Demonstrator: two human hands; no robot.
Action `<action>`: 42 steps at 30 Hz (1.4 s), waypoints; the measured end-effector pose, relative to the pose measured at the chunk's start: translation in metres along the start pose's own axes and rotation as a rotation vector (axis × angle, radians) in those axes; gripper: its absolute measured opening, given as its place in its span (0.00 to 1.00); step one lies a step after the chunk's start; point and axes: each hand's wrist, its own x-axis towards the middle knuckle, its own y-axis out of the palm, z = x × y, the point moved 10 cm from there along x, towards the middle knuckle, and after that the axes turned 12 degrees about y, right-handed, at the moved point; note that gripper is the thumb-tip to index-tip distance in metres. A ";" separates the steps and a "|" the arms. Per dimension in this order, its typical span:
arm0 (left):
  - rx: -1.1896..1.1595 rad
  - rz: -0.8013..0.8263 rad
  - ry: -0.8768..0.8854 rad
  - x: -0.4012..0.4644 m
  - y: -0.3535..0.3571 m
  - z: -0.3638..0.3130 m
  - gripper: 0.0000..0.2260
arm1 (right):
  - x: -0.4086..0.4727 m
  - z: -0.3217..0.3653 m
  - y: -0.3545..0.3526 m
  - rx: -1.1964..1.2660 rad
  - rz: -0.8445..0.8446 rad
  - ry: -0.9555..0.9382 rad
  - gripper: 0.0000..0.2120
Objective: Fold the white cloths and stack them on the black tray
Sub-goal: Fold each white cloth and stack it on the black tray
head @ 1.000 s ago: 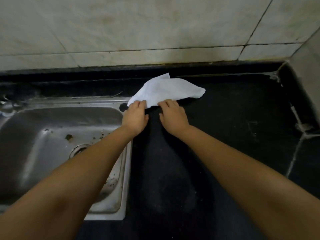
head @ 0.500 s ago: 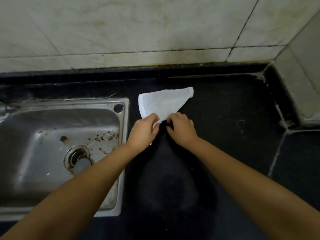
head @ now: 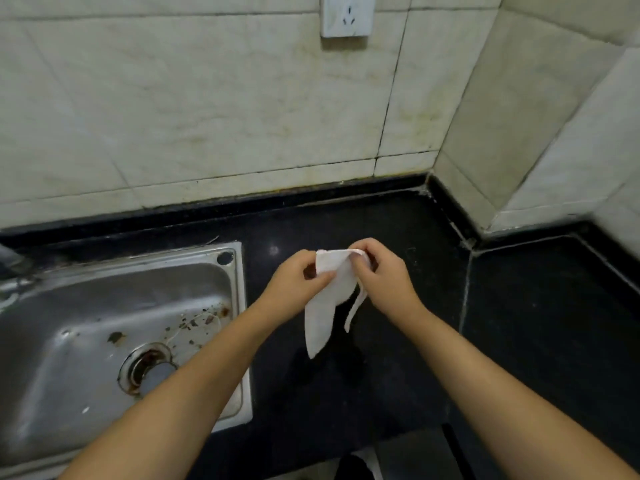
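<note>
— While lifted above the black table (head: 398, 341), held by both hands: one white cloth (head: 329, 289). Where exactly?

— Just right of the steel sink (head: 104, 306), in front of the tiled wall (head: 207, 116). Clear of the table surface, hanging down from the top edge.

— Left hand (head: 294, 289)?

— Curled on the cloth's upper left part, thumb and fingers (head: 322, 277) pinching the fabric.

— Right hand (head: 384, 275)?

— Also closed on it, fingers (head: 356, 265) pinching the top edge near the right corner. Hands close together, almost meeting over the cloth.

— Shape of the cloth?

— Bunched at the top between the two grips, draping down to a rounded tip below the left hand. A thin strip or edge dangling separately on the right side, under the right wrist. Hard to tell whether folded or only gathered.

— Around it?

— Sink with brown specks and a drain (head: 149, 368), a round hole at its back right corner. White wall socket (head: 347, 13) up high on the tiles. Table running into a corner at right, pale seams crossing the dark surface.
</note>
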 end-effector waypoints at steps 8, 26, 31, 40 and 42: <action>0.017 -0.007 0.116 0.003 0.009 -0.062 0.05 | -0.035 0.014 -0.018 -0.117 0.030 0.029 0.08; -0.011 -0.301 0.020 0.031 -0.056 -0.042 0.05 | 0.008 -0.007 -0.126 0.167 -0.253 0.207 0.16; -0.073 -0.211 0.053 0.009 -0.037 -0.023 0.04 | -0.003 -0.030 -0.119 0.150 -0.176 0.190 0.07; -0.122 0.231 -0.374 -0.103 0.078 0.090 0.04 | -0.086 -0.180 -0.053 -0.044 0.365 0.573 0.14; -0.109 0.246 -0.433 -0.113 0.086 0.103 0.04 | -0.093 -0.193 -0.043 -0.046 0.406 0.610 0.13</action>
